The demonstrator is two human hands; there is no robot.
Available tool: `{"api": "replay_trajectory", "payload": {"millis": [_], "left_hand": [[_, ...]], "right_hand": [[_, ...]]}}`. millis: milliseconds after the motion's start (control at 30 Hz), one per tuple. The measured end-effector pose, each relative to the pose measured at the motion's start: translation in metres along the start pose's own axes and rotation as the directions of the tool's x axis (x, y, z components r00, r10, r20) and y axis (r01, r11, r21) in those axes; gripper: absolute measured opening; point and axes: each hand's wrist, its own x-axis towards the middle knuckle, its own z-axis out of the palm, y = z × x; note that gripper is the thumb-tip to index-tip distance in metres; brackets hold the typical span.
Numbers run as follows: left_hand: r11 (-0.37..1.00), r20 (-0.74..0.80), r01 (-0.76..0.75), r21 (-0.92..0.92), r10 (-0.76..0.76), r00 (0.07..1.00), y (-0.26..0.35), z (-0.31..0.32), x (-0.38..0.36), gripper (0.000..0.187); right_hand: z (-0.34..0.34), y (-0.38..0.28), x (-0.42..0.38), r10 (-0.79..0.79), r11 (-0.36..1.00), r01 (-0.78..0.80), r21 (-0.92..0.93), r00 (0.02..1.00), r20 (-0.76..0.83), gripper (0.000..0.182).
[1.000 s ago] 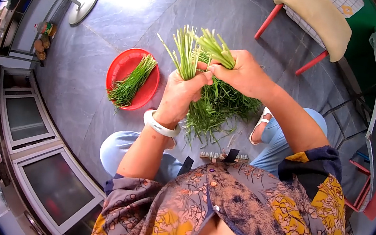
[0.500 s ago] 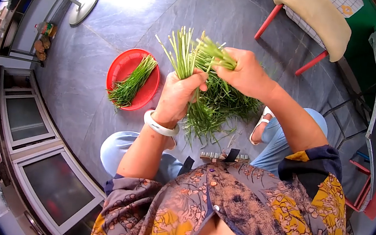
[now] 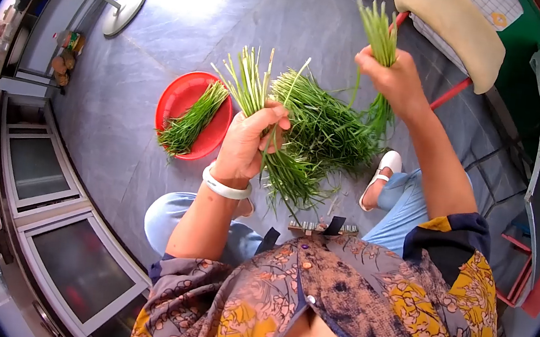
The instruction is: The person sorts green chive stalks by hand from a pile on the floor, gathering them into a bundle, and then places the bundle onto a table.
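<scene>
My left hand (image 3: 246, 140), with a white bangle at its wrist, is closed around a bunch of garlic chives (image 3: 245, 83). Their pale stalk ends point up and the green leaves hang below the fist. Farther right, my right hand (image 3: 398, 82) grips a second bunch of garlic chives (image 3: 378, 35), held upright with leaves trailing beneath. Between and below the hands, a loose pile of garlic chives (image 3: 329, 125) lies on the floor. A red plate (image 3: 176, 95) to the left carries a neat bundle of chives (image 3: 196, 119).
Grey tiles (image 3: 125, 83) make up the floor. A fan's round white base (image 3: 126, 13) stands at upper left, and glass-fronted cabinets (image 3: 80, 260) line the left side. At upper right is a red-legged seat with a cream cushion (image 3: 459, 27). Scraps lie near my feet.
My right hand has moved away from the left, to the right and upward, carrying its bunch of chives. The left hand has dropped slightly, still holding its own bunch.
</scene>
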Motion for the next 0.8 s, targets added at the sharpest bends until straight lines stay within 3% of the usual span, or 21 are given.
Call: {"api": "replay_trajectory", "payload": {"millis": [100,167,233,333,467,567,733,800], "left_hand": [[0.999,0.003,0.003,-0.033,-0.003,1.000,0.002,-0.002,-0.001,0.010],[0.999,-0.005,0.007,-0.041,-0.007,1.000,0.003,0.000,-0.003,0.010],[0.999,-0.024,0.010,-0.044,-0.011,1.000,0.004,0.002,-0.003,0.011],[0.999,0.003,0.020,-0.031,-0.020,1.000,0.001,0.001,-0.002,0.012],[1.000,0.007,0.028,-0.003,-0.028,1.000,-0.002,0.008,0.000,0.015],[0.998,0.045,0.068,-0.004,-0.068,0.997,-0.003,0.017,0.001,0.015],[0.978,0.165,0.146,-0.151,-0.121,0.979,-0.005,0.015,0.004,0.017],[0.970,0.186,0.164,-0.179,-0.130,0.974,-0.008,0.012,0.005,0.019]], "right_hand": [[0.014,-0.014,-0.022,-0.067,0.996,0.045,0.082,0.955,0.287,0.012],[0.022,-0.018,-0.034,-0.060,0.986,-0.015,0.165,0.895,0.443,0.010],[0.028,-0.019,-0.037,-0.040,0.971,-0.076,0.226,0.883,0.468,0.014],[0.027,-0.013,-0.027,-0.068,0.980,-0.038,0.196,0.860,0.506,0.023],[0.037,-0.028,-0.031,0.157,0.916,-0.300,0.266,0.878,0.452,0.030],[0.060,-0.031,-0.036,0.149,0.734,-0.356,0.578,0.915,0.375,0.025],[0.054,-0.020,-0.030,0.129,0.619,-0.325,0.715,0.940,0.316,0.025],[0.048,-0.021,-0.028,0.063,0.626,-0.332,0.705,0.923,0.379,0.022]]}}
